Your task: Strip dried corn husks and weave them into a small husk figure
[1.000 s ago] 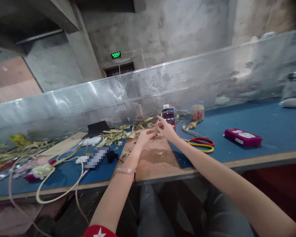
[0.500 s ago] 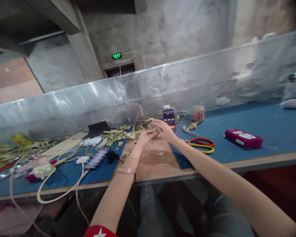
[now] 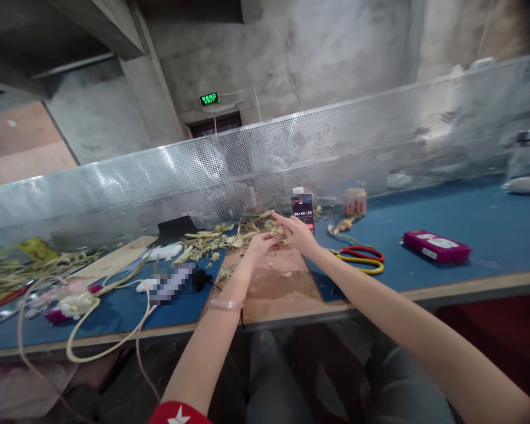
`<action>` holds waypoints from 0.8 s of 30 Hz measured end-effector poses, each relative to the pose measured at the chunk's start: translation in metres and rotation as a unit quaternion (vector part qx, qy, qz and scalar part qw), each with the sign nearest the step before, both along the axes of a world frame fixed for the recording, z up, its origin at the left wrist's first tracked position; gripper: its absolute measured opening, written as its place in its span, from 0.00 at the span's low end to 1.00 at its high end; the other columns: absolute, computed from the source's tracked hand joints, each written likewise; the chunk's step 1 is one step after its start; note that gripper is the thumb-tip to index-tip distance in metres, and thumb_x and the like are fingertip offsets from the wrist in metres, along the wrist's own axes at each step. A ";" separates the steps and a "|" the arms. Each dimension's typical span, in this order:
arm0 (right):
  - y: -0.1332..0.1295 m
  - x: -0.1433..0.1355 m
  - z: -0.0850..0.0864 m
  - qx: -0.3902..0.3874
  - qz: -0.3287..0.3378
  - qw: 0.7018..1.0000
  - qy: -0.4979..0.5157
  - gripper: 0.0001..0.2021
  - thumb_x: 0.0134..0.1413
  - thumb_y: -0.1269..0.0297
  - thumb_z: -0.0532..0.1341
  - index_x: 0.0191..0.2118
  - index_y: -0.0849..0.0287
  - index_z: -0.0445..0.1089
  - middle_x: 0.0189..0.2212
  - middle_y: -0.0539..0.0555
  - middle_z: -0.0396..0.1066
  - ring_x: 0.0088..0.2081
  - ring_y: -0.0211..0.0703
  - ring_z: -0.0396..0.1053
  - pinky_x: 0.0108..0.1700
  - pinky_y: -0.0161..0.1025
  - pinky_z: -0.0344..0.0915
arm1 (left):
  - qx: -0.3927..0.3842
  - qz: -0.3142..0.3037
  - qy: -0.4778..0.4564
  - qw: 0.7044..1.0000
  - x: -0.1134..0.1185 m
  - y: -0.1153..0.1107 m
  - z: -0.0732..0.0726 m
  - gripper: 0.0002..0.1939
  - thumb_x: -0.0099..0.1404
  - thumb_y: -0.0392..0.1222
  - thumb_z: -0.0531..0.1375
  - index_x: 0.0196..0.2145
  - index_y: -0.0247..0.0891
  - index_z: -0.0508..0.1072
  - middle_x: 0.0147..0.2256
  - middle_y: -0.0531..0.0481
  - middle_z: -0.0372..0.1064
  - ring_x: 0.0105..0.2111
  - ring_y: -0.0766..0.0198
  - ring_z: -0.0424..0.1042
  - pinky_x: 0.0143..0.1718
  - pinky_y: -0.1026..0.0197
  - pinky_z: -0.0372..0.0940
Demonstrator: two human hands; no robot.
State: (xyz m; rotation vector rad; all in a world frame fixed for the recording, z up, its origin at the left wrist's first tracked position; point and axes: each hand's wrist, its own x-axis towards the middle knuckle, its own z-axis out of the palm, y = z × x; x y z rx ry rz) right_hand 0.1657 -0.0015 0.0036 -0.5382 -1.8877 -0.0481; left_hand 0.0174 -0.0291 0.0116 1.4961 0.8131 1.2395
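My left hand (image 3: 264, 244) is over the far part of a bare brown strip (image 3: 274, 288) of the table, thumb and fingers pinched together. Facing it, my right hand (image 3: 298, 235) has its index finger stretched out toward the left and its other fingers curled in. Between them shows a pale dried plant piece (image 3: 281, 231), which both hands seem to grip; fingers cover much of it. Dried plant scraps (image 3: 212, 242) lie heaped behind and to the left. Just beyond my right hand a phone (image 3: 302, 211) stands upright with a running timer.
Scissors (image 3: 362, 259) with red and yellow handles lie right of my hands. Farther right is a magenta pack (image 3: 436, 246); a clear jar (image 3: 355, 202) stands behind. Left are a looped cable (image 3: 73, 347), a black ball-shaped thing (image 3: 201, 280) and long stalks (image 3: 9, 274). A perforated metal screen (image 3: 194, 159) runs behind.
My right index finger has straightened and points more to the left, while the other right fingers have curled in. My left hand stays in nearly the same place. The timer is one second on.
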 end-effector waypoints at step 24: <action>0.016 0.014 0.008 -0.329 0.283 0.862 0.260 0.10 0.39 0.60 0.63 0.29 0.59 0.69 0.28 0.51 0.72 0.31 0.39 0.68 0.35 0.37 0.63 | -0.126 -0.010 -0.115 0.985 -0.012 0.015 -0.001 0.01 0.51 0.32 0.61 0.24 0.32 0.72 0.21 0.52 0.67 0.21 0.72 0.63 0.31 0.65 0.61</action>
